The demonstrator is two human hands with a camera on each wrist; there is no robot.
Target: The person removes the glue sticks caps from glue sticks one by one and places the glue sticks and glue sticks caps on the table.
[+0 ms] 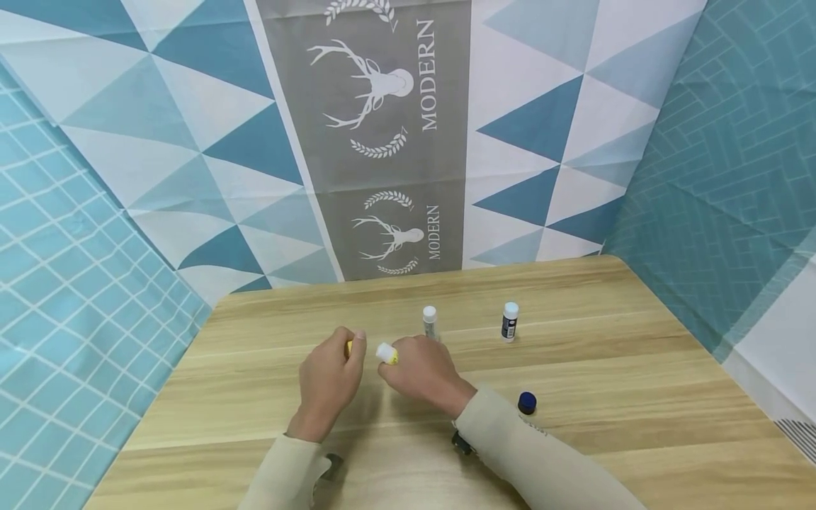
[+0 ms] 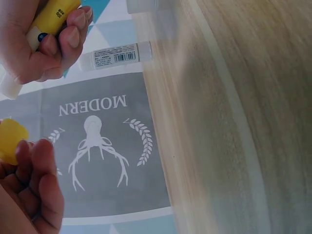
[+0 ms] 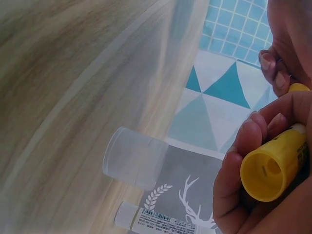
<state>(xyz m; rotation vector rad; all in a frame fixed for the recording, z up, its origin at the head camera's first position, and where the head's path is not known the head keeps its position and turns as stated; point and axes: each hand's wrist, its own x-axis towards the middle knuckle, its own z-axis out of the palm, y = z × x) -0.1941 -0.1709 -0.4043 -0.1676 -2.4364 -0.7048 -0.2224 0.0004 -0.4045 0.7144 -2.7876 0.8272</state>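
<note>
My right hand (image 1: 421, 368) grips a yellow glue stick (image 3: 270, 170), its fingers curled round the barrel. The white end of the stick points toward the left hand, while its hollow yellow end shows in the right wrist view. A yellow cap (image 2: 12, 141) is held in the curled fingers of my left hand (image 1: 328, 375), mostly covered by them. The cap and the stick are apart, with a small gap between the hands. Just beyond the right hand, a white glue stick (image 1: 430, 322) with a barcode label stands upright on the table.
Farther right stands a dark-labelled glue stick (image 1: 509, 322) with a pale blue top. A dark blue cap (image 1: 527, 402) lies beside the right forearm. The right wrist view shows a translucent cap (image 3: 134, 158) on the wooden table (image 1: 605, 340). Patterned cloth hangs behind.
</note>
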